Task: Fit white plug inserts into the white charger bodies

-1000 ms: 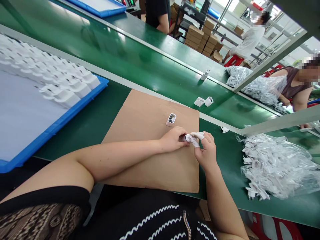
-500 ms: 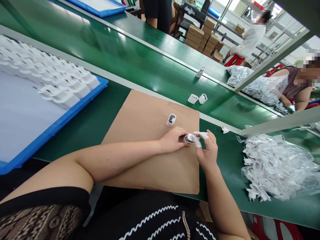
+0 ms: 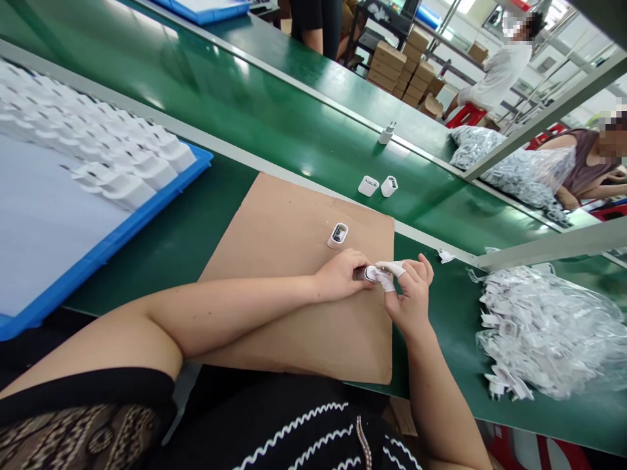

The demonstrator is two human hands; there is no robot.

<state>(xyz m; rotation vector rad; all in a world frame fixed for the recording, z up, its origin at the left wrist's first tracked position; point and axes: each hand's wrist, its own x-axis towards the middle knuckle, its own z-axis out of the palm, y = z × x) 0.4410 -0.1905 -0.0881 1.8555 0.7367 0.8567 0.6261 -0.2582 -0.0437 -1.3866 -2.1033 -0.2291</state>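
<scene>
We are holding a white case (image 3: 364, 275) over the card (image 3: 274, 222), our left hand (image 3: 340, 277) with its grip closed around it. Our right hand (image 3: 407, 292), in white finger covers (image 3: 394, 269), is pinching a small part (image 3: 375, 275) at the case's mouth. A blue tray (image 3: 110, 248) is holding rows of white pieces (image 3: 140, 176); a clear bag (image 3: 595, 359) is holding plugs (image 3: 524, 320) on the worktop (image 3: 441, 333). An open case (image 3: 337, 236) is standing on the card; two more cases (image 3: 368, 186) and a plug (image 3: 386, 135) are standing on the belt (image 3: 294, 147). A bar (image 3: 543, 121) is hiding some of a far bag (image 3: 531, 179).

Your charger cases (image 3: 335, 242) look like smooth plastic, your cardboard sheet (image 3: 294, 228) is dull, and the green belt (image 3: 274, 111) is shiny.
</scene>
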